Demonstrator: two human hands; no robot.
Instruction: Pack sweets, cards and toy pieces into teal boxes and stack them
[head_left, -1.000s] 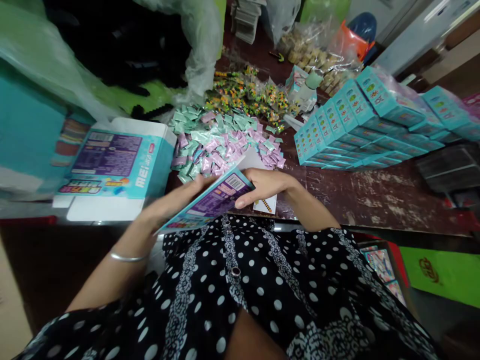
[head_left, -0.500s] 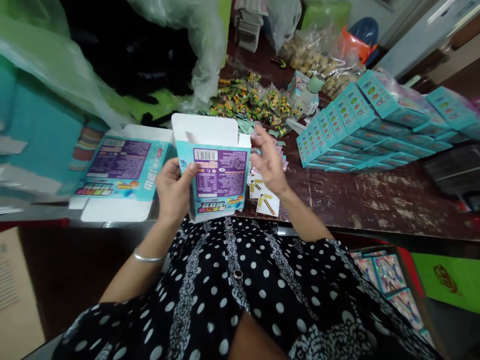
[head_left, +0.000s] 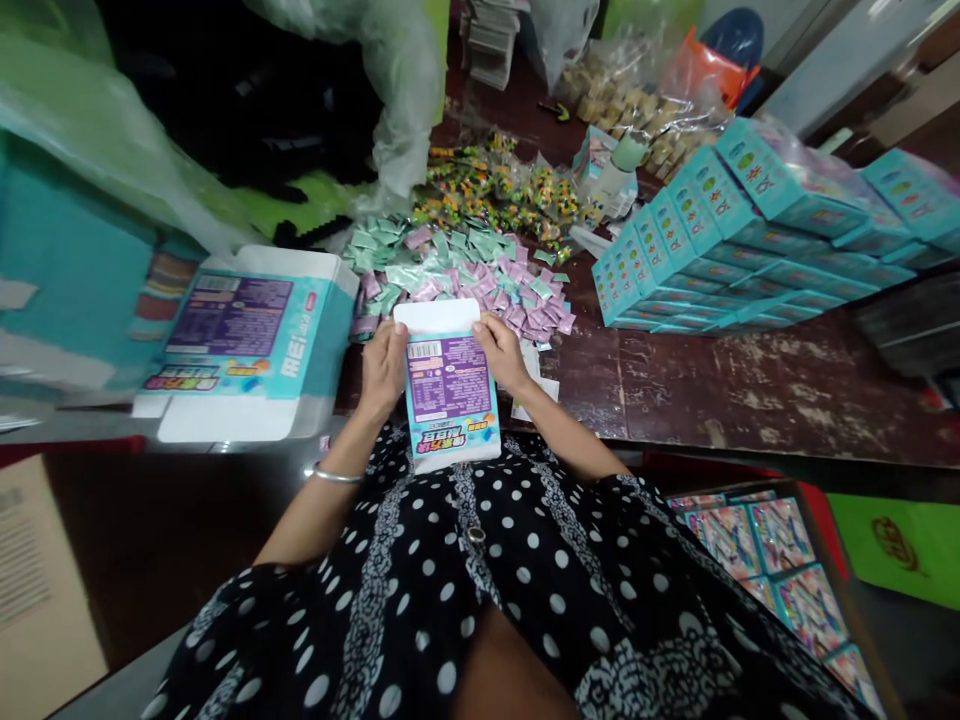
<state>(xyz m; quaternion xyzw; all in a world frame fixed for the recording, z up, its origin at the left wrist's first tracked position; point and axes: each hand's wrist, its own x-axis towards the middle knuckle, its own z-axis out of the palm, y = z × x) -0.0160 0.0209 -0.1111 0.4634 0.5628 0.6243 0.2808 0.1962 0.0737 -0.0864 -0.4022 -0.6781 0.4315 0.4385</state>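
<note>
The small box [head_left: 450, 395] is held upright at the table's near edge, against the person's dotted dress, its purple label facing up and its white top flap standing open; what is inside cannot be seen. The left hand [head_left: 384, 365] grips its left side and the right hand [head_left: 501, 352] its right side, fingers closed on the edges. Half a second ago the right hand was off it, open in the air. Behind lies a heap of pink and green sachets [head_left: 457, 280]; to the right, rows of teal boxes [head_left: 697, 260]; to the left, a stack of flat cartons [head_left: 240, 335].
</note>
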